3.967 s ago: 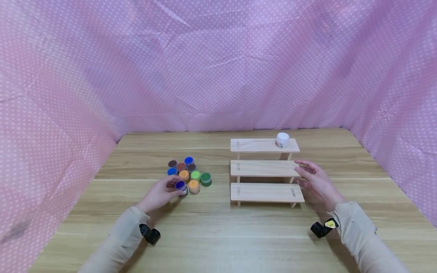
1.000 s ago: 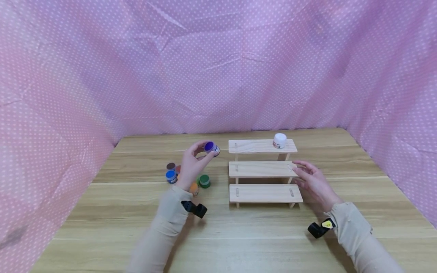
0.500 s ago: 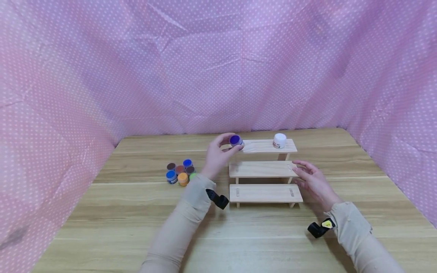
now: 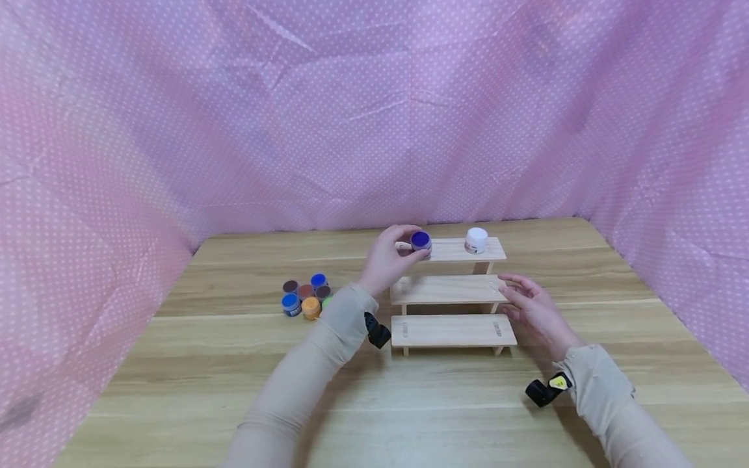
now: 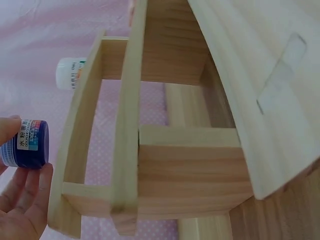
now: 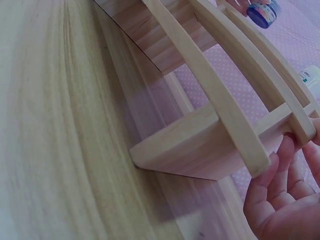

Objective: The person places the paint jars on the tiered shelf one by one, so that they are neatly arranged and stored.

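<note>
My left hand [image 4: 389, 259] holds a dark blue-purple paint jar [image 4: 420, 241] between thumb and fingers at the left part of the top board. In the left wrist view the labelled jar [image 5: 31, 143] is right beside that board; whether it touches, I cannot tell. A three-tier wooden display rack [image 4: 453, 330] stands on the table. My right hand [image 4: 535, 311] grips the right end of its middle board; the right wrist view has the thumb on one side of the board [image 6: 260, 65] and fingers on the other. A white paint jar [image 4: 476, 240] sits on the top board's right part.
Left of the rack, several paint jars stand grouped on the wooden table [image 4: 193, 364], among them a blue jar [image 4: 290, 304] and an orange jar [image 4: 311, 307]. My left forearm hides part of this group. A pink dotted cloth [image 4: 363, 117] hangs behind the table.
My left hand has picked up the purple jar from the group and carried it right and away from me to the top board. My right hand stays at the middle board.
</note>
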{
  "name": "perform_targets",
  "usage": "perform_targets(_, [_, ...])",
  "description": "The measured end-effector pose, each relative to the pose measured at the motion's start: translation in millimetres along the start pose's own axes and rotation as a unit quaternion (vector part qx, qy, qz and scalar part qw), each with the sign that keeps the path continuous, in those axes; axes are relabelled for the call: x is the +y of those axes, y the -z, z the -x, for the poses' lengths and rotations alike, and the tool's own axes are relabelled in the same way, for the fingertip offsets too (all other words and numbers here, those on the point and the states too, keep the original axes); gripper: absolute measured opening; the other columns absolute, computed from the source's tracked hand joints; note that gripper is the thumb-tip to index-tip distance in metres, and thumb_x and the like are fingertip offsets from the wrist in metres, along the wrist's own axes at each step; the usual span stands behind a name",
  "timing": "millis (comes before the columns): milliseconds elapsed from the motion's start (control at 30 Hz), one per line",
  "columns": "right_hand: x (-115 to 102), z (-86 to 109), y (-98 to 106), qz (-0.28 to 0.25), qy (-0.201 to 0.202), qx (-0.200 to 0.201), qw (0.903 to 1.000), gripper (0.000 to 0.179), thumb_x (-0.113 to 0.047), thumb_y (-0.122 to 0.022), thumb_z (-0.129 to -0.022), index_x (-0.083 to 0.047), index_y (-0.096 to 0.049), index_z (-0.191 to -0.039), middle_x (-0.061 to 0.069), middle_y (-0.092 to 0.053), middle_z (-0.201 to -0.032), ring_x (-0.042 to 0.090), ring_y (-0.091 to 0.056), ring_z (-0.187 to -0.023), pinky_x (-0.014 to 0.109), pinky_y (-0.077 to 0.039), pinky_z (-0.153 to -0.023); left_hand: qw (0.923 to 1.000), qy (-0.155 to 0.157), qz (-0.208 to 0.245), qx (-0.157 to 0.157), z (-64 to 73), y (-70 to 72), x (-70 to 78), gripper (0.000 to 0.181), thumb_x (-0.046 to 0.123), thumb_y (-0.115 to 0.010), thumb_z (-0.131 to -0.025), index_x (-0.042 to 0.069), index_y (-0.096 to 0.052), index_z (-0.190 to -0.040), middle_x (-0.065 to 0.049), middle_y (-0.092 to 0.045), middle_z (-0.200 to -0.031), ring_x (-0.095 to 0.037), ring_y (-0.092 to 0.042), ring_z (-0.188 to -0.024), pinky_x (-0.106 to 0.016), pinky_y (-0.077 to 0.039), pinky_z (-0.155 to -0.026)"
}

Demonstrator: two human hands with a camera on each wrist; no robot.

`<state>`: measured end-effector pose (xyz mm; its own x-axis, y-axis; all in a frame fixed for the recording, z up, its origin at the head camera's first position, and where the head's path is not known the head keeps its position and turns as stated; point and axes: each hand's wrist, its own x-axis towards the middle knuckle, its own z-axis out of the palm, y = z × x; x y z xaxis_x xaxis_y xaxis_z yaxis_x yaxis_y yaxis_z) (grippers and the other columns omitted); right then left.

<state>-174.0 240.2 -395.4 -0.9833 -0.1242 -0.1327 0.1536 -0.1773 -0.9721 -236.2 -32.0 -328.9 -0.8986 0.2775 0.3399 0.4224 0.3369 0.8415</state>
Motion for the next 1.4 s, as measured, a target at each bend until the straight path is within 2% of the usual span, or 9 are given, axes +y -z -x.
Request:
perform_targets(233, [0.1, 0.1, 1.0, 0.008, 0.000, -0.001, 1.0000, 0.025, -0.020, -0.060, -0.090, -0.023, -0.052, -0.114, -0.016, -0.063, -0.097, 0.000, -0.060, -0.085, 0.016, -0.052, -0.075, 0.9983, 0.010, -0.030, -0.048, -15.4, -6.4, 2.7, 0.044, 0.014, -0.072, -0.080, 0.003, -0.057, -0.120, -0.010, -0.057, -0.114, -0.020, -0.059, -0.104, -0.016, -0.052, -0.085])
perform_targets(433, [5.0, 4.2, 4.1, 0.014, -0.003, 0.006, 0.9999, 0.026, -0.022, -0.059, -0.091, -0.024, -0.051, -0.116, -0.017, -0.062, -0.098, -0.002, -0.059, -0.086, 0.015, -0.052, -0.076, 0.9925, -0.001, -0.065, -0.104, -28.2, -15.7, 4.0, 0.043, 0.016, -0.072, -0.080, 0.005, -0.058, -0.119, -0.009, -0.058, -0.112, -0.018, -0.058, -0.102, -0.019, -0.052, -0.086])
perform_targets(567, [6.9, 5.3, 3.8, 0.012, 0.003, 0.006, 0.9999, 0.024, -0.021, -0.059, -0.091, -0.025, -0.053, -0.114, -0.016, -0.061, -0.098, -0.002, -0.058, -0.086, 0.015, -0.052, -0.074, 0.9879, -0.007, -0.089, -0.127, -34.1, -20.4, 6.4, 0.042, 0.018, -0.072, -0.081, 0.005, -0.058, -0.118, -0.008, -0.060, -0.111, -0.017, -0.059, -0.100, -0.019, -0.052, -0.085])
perform_targets(800, [6.1, 0.0, 0.4, -0.019, 0.025, -0.019, 0.9993, 0.021, -0.013, -0.055, -0.093, -0.025, -0.056, -0.111, -0.012, -0.064, -0.095, 0.000, -0.060, -0.079, 0.014, -0.051, -0.068, 0.9859, 0.007, -0.105, -0.130, -39.8, -18.9, 10.7, 0.043, 0.019, -0.072, -0.081, 0.007, -0.058, -0.120, -0.006, -0.060, -0.108, -0.015, -0.060, -0.096, -0.015, -0.051, -0.081])
perform_targets(1033, [4.4, -0.6, -1.3, -0.005, 0.021, -0.011, 0.9997, 0.020, -0.014, -0.055, -0.093, -0.027, -0.058, -0.108, -0.014, -0.063, -0.092, -0.001, -0.059, -0.078, 0.013, -0.051, -0.067, 0.9829, 0.008, -0.126, -0.134, -43.7, -18.0, 12.6, 0.041, 0.021, -0.071, -0.082, 0.009, -0.059, -0.119, -0.005, -0.061, -0.108, -0.013, -0.060, -0.095, -0.015, -0.050, -0.081])
perform_targets(1400, [5.5, -0.8, -1.6, -0.016, 0.024, -0.013, 0.9995, 0.019, -0.014, -0.055, -0.093, -0.026, -0.058, -0.108, -0.014, -0.064, -0.093, -0.001, -0.060, -0.080, 0.014, -0.051, -0.069, 0.9786, 0.012, -0.153, -0.137, -46.0, -17.7, 15.5, 0.042, 0.023, -0.071, -0.082, 0.009, -0.059, -0.120, -0.006, -0.063, -0.109, -0.014, -0.060, -0.096, -0.018, -0.050, -0.084])
